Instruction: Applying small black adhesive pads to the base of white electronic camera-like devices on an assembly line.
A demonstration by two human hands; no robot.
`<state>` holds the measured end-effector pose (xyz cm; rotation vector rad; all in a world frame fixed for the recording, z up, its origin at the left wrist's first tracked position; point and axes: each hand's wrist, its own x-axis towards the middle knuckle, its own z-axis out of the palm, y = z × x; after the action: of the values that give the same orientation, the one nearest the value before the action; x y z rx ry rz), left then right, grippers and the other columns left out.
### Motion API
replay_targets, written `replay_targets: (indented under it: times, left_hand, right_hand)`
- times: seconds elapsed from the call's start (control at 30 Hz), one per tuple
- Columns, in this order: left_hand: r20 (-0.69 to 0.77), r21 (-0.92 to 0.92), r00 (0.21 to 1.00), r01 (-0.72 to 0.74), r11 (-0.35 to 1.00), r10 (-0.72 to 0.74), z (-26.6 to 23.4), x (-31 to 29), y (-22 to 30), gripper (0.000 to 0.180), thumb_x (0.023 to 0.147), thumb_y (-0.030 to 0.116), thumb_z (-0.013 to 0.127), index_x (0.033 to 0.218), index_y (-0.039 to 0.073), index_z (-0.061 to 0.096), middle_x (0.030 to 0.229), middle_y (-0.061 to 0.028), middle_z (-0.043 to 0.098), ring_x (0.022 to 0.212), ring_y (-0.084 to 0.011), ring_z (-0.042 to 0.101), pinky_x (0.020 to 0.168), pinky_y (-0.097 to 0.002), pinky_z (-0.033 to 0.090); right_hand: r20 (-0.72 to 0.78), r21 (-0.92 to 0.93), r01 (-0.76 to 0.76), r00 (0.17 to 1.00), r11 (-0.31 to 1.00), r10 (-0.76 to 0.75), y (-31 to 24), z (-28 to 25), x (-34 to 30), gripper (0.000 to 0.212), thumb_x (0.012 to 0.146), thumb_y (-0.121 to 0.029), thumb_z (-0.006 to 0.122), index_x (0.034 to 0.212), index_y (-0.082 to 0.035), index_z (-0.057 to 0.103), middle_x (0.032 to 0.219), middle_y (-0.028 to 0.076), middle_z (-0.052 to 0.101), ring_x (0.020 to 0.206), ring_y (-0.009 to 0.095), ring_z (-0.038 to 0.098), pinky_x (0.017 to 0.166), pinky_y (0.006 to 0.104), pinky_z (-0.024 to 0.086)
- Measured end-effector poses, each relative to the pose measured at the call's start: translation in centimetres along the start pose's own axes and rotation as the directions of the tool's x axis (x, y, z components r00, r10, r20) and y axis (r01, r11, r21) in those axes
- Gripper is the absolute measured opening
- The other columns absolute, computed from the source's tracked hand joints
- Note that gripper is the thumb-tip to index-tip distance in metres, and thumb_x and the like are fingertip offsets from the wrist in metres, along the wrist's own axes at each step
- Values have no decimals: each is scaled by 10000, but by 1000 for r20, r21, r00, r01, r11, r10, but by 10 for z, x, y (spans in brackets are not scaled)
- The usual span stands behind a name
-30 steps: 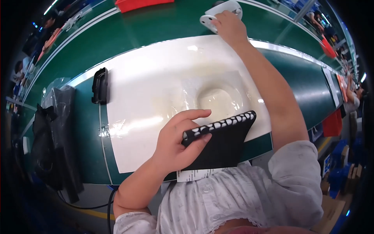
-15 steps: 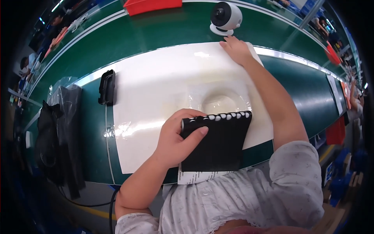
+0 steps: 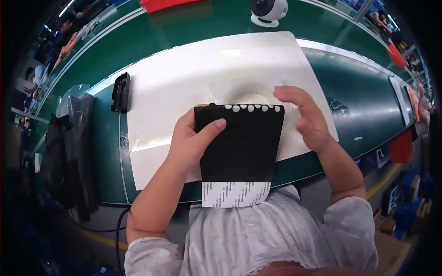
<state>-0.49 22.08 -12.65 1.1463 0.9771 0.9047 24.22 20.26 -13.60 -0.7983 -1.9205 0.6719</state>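
Note:
My left hand (image 3: 188, 138) grips the left side of a flat black sheet (image 3: 239, 147), its thumb lying across the front. A row of white rounded spots runs along the sheet's top edge. Below its lower edge hangs white printed backing paper (image 3: 235, 194), close to my shirt. To the right of the sheet, my right hand (image 3: 311, 120) is raised, fingers apart and holding nothing that I can see. Behind the sheet, a pale ring-shaped thing (image 3: 251, 94), partly hidden, lies on the white mat (image 3: 175, 73).
A black plastic tray-like piece (image 3: 121, 92) lies at the mat's left edge. Dark bagged items (image 3: 78, 147) hang over the table's left side. At the far side are a white camera-like device (image 3: 271, 11) and a red bin (image 3: 168, 3). The green tabletop (image 3: 340, 87) extends right.
My right hand has come back from beside the white device to near the black sheet. The sheet sits higher in the view, and more of its backing paper shows.

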Motion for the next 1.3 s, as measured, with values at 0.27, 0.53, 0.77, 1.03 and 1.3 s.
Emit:
replay_targets:
  times: [0.27, 0.53, 0.77, 1.03, 1.3]
  left_hand:
    - [14, 34, 999, -47, 998, 47, -3, 2, -1, 237, 746, 92, 619, 939, -6, 522, 833, -49, 573, 773, -101, 528, 686, -232, 438]
    - [85, 130, 984, -169, 977, 159, -8, 4, -10, 236, 718, 169, 652, 857, 4, 557, 772, -57, 589, 736, -115, 547, 657, -253, 450]
    - [122, 167, 990, -95, 981, 75, -7, -3, 6, 277, 727, 153, 638, 926, -7, 529, 822, -62, 583, 760, -117, 543, 691, -244, 436]
    - [133, 101, 986, -112, 989, 98, -7, -1, 0, 261, 708, 154, 614, 899, -14, 553, 816, -94, 593, 760, -149, 552, 710, -263, 434]
    - [151, 149, 987, -69, 986, 46, -6, 5, -1, 251, 735, 151, 635, 915, 6, 535, 822, -40, 578, 774, -103, 536, 694, -238, 431]
  right_hand:
    - [74, -89, -248, 964, 965, 255, -1, 11, 1, 426, 718, -230, 617, 1076, -39, 487, 1053, 98, 488, 1022, 216, 453, 892, 304, 322]
    - [7, -170, -294, 954, 941, 300, 3, 13, -6, 406, 685, -187, 637, 1040, -38, 510, 968, 107, 526, 940, 230, 498, 841, 301, 362]
    - [4, -28, -353, 936, 935, 353, 7, 15, -7, 422, 714, -237, 631, 1039, -9, 487, 984, 90, 510, 966, 196, 467, 869, 295, 335]
    - [11, -99, -327, 944, 940, 330, 2, 15, -3, 385, 708, -188, 611, 1029, -16, 488, 969, 100, 506, 938, 206, 477, 842, 294, 350]
    - [54, -96, -328, 941, 940, 334, -2, 10, -2, 377, 706, -154, 611, 1037, -20, 490, 973, 112, 501, 935, 223, 481, 838, 298, 353]
